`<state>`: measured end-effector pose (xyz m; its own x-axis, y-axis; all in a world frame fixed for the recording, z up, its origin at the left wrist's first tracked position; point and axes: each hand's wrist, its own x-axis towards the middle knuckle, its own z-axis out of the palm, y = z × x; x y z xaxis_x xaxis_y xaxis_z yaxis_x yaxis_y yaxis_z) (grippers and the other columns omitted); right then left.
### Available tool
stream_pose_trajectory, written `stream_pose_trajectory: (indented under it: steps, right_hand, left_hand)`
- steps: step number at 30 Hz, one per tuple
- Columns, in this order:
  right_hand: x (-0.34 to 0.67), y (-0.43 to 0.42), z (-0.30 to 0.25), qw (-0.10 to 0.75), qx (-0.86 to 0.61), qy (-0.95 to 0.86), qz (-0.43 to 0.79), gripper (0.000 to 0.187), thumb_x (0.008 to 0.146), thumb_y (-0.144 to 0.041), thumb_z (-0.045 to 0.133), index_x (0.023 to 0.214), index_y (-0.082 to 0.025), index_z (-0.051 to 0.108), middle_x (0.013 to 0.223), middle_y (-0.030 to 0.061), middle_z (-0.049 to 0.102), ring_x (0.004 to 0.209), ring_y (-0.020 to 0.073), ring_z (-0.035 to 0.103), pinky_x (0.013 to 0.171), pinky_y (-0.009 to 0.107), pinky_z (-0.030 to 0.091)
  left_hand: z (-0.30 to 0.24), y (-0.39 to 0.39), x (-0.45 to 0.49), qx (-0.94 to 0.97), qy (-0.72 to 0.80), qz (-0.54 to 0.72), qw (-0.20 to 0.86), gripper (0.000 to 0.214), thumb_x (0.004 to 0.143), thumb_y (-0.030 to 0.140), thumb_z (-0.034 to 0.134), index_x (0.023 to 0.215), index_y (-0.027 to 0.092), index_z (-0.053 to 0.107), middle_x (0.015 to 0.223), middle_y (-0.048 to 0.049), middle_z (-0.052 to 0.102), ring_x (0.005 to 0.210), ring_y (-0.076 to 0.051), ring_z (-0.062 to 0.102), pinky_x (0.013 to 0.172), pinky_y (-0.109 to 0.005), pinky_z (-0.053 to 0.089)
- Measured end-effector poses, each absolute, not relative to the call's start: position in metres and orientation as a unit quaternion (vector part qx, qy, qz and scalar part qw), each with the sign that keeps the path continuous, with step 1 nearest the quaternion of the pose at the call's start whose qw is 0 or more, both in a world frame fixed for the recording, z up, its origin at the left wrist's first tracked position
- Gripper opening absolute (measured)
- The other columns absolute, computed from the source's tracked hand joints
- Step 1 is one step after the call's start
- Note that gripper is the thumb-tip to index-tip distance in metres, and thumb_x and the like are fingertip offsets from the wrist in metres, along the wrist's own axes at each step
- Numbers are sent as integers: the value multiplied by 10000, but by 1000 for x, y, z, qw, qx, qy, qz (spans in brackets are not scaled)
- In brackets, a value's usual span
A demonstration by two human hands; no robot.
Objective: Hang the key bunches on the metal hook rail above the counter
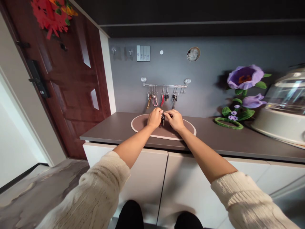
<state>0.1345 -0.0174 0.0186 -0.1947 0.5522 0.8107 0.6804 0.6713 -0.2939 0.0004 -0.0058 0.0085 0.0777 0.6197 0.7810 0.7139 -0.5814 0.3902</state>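
Dark metal shows between the two hands: a small bunch of keys [163, 119] hangs just above the brown oval mat [188, 128], near the back edge of the desk [114, 128] and about midway along it. The left hand [154, 117] and the right hand [175, 120] meet over it, fingertips pressed together, each grip pinching the top of the bunch from its own side. The keys dangle below the fingers. I cannot tell whether they touch the mat.

Judging by this, the step in hand is fine fingerwork at the ring or its clip, with the keys held up for it. A next move would call for one grip to hold the ring steady while the other works, with little room between the fingertips.

Close behind, on the grey wall, a chrome rail [164, 85] carries several hanging keys [162, 99] on hooks. These crowd the space just beyond the knuckles. Toward the right end of the desk stand a purple flower [245, 78] and a white cooker [283, 108], well apart from the hands. A dark wooden door [71, 79] stands beyond the left end.
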Motion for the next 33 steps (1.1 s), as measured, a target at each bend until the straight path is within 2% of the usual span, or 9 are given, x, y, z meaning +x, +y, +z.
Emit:
stream_pose_trajectory:
  steps: [8,16,24,33]
  right_hand:
    - [134,-19,19,508,-410,-757,-34,254,803,-357,467,766,-184,648,785,55,642,746,163,548,728,287,396]
    - [138,-20,22,565,-408,-717,-8,271,784,-383,472,740,-184,651,786,52,649,751,166,559,731,292,402]
    - [153,-11,29,609,-441,-659,32,307,751,-423,482,769,-180,668,819,61,668,781,189,582,753,322,414]
    - [172,-6,62,591,-474,-649,73,256,708,-382,532,707,-162,663,797,56,682,754,185,590,718,294,415]
  left_hand:
    - [9,-6,1,-737,-449,-504,39,227,887,279,308,859,169,505,884,-61,578,841,-150,513,749,-264,375]
    - [9,-9,0,-734,-466,-493,41,291,901,317,247,920,176,501,870,-63,596,816,-160,537,723,-272,374]
    - [7,-11,4,-768,-452,-448,74,324,894,350,261,805,181,523,800,-48,587,773,-151,531,697,-262,365]
    - [3,-5,8,-777,-450,-434,74,332,888,352,265,761,186,523,750,-46,583,740,-157,527,666,-266,352]
